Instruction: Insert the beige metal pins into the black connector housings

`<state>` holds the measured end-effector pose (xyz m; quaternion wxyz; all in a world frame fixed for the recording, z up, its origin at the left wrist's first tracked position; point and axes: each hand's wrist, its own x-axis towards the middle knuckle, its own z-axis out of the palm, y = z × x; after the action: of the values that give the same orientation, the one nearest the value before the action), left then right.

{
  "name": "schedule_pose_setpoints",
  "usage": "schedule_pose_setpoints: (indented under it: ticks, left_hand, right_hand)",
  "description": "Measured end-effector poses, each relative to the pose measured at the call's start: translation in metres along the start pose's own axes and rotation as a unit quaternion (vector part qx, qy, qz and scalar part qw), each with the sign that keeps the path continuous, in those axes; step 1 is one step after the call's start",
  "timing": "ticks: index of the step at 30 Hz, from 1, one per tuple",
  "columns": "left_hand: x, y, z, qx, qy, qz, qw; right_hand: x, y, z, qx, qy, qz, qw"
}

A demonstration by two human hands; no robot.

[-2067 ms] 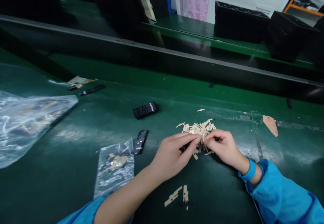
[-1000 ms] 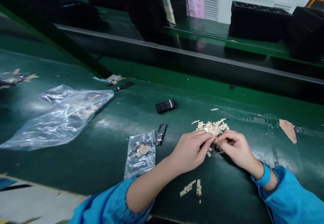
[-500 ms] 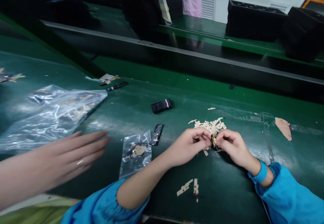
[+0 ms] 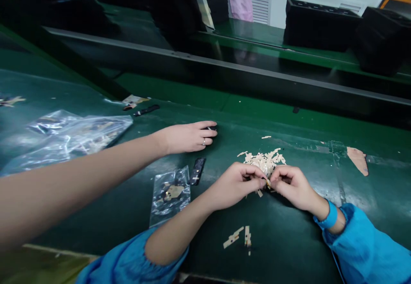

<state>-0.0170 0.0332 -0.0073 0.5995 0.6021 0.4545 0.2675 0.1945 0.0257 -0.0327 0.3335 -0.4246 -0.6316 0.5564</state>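
My left hand [image 4: 237, 185] and my right hand [image 4: 292, 186] meet fingertip to fingertip just in front of a pile of cream paper-like strips [image 4: 265, 159]. Pinched between them is a small strip [image 4: 268, 183] with cream, orange and dark parts; its exact kind is too small to make out. Both hands are closed, thumbs against forefingers. Two cream strips with dark dots [image 4: 233, 238] lie nearer the table's front edge. Left of my left hand are a dark narrow part [image 4: 197, 171] and a clear plastic bag [image 4: 171, 192] with cream pieces inside.
Another person's hand [image 4: 189, 137], wearing a ring, covers most of a black part. A larger clear bag [image 4: 80, 134] lies at the left on the green table [image 4: 289, 241]. Behind runs a raised ledge [image 4: 231, 64] with black boxes [image 4: 321, 25].
The other person's hand has moved right from the left side onto the stack of black slotted parts. My hands stay together; the small strip has tilted and shifted slightly lower.
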Motion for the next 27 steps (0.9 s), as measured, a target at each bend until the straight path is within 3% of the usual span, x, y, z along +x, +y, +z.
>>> schedule_pose_setpoints:
  ticks: [3, 5, 8, 18, 22, 27]
  left_hand:
    - [-0.003, -0.001, 0.001, 0.048, 0.072, 0.028, 0.996]
    - [-0.005, -0.001, 0.003, 0.082, 0.111, 0.049, 0.989]
    - [-0.009, 0.0, 0.007, 0.125, 0.124, 0.079, 0.981]
    - [-0.014, -0.001, 0.009, 0.183, 0.078, 0.138, 0.97]
    - [-0.014, 0.0, 0.012, 0.159, 0.075, 0.126, 0.976]
    - [-0.013, 0.004, 0.005, 0.071, 0.094, 0.07, 0.991]
  right_hand:
    - [-0.001, -0.004, 0.003, -0.108, 0.118, -0.065, 0.985]
    - [-0.003, -0.007, 0.004, -0.188, 0.149, -0.117, 0.964]
    - [-0.007, -0.012, 0.006, -0.265, 0.13, -0.155, 0.943]
    - [-0.012, -0.019, 0.008, -0.368, 0.075, -0.184, 0.908]
    - [-0.012, -0.017, 0.009, -0.357, 0.075, -0.174, 0.915]
    - [-0.003, -0.01, 0.0, -0.234, 0.117, -0.101, 0.96]
